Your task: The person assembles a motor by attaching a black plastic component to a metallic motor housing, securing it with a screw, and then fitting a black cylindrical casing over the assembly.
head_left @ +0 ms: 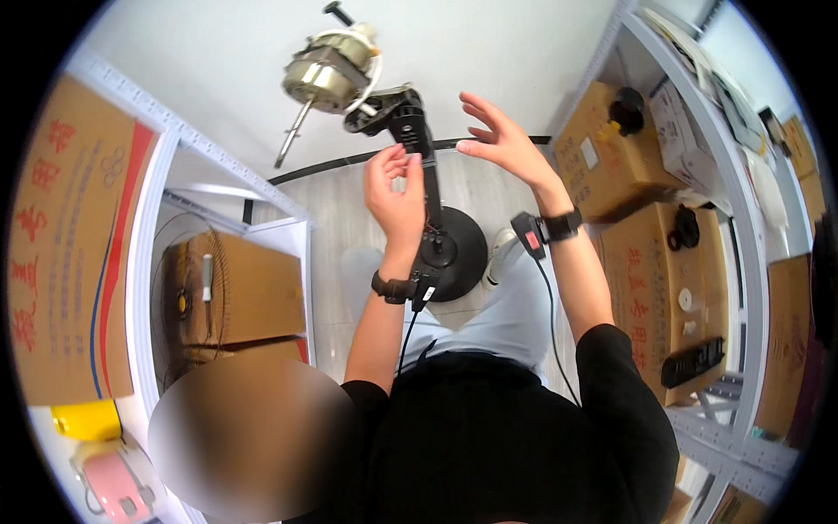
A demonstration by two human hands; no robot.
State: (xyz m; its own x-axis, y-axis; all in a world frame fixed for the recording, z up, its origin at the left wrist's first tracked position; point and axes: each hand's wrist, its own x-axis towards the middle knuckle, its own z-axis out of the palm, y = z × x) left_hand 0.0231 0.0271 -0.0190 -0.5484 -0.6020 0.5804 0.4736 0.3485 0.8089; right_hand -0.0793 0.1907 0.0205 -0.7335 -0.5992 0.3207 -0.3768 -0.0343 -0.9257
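A pedestal fan without blades or guard stands before me. Its bare metal motor point(325, 77) has a long shaft point(295, 131) slanting down to the left, and a white cable curls round its side. A black neck and housing point(408, 122) join it to the dark pole over a round black base point(461, 253). My left hand point(395, 194) is by the housing, its fingers loosely bent and apart from the thumb, with nothing visible in them. To the right of the pole, my right hand point(508, 148) hovers in the air, open, fingers spread and holding nothing.
On the left shelf, a screwdriver point(207, 278) lies on a cardboard box point(262, 293) beside a wire fan guard point(161, 327). Boxes at right carry a black round part point(626, 111), a black ring-shaped part point(683, 229), a white disc point(685, 299) and a slotted black cover point(694, 361).
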